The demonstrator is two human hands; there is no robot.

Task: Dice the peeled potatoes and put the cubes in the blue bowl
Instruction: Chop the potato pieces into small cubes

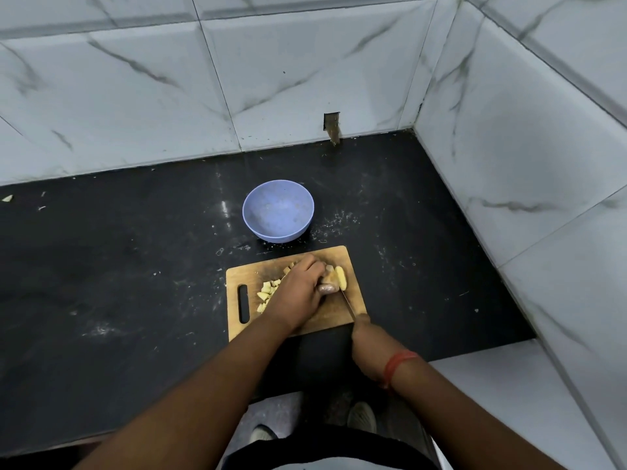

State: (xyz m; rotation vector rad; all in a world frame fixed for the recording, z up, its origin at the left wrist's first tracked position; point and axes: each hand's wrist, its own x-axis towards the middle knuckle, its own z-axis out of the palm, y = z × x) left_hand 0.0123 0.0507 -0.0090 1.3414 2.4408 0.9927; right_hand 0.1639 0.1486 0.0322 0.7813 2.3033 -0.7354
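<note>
A wooden cutting board (334, 257) lies on the black counter. On it, my left hand (300, 288) curls over a peeled potato (340, 277) and holds it down. A pile of yellow potato cubes (268, 291) sits left of that hand, partly hidden by it. My right hand (366, 340) grips a knife (347, 303) by the handle at the board's near right corner; the thin blade runs up to the potato. The blue bowl (278, 210) stands just behind the board, with no cubes visible inside.
The black counter (118, 266) stretches wide to the left, with a scrap at its far left edge (7, 198). Tiled walls close the back and the right side. A white ledge (492, 385) lies at the near right. Shoes show on the floor below.
</note>
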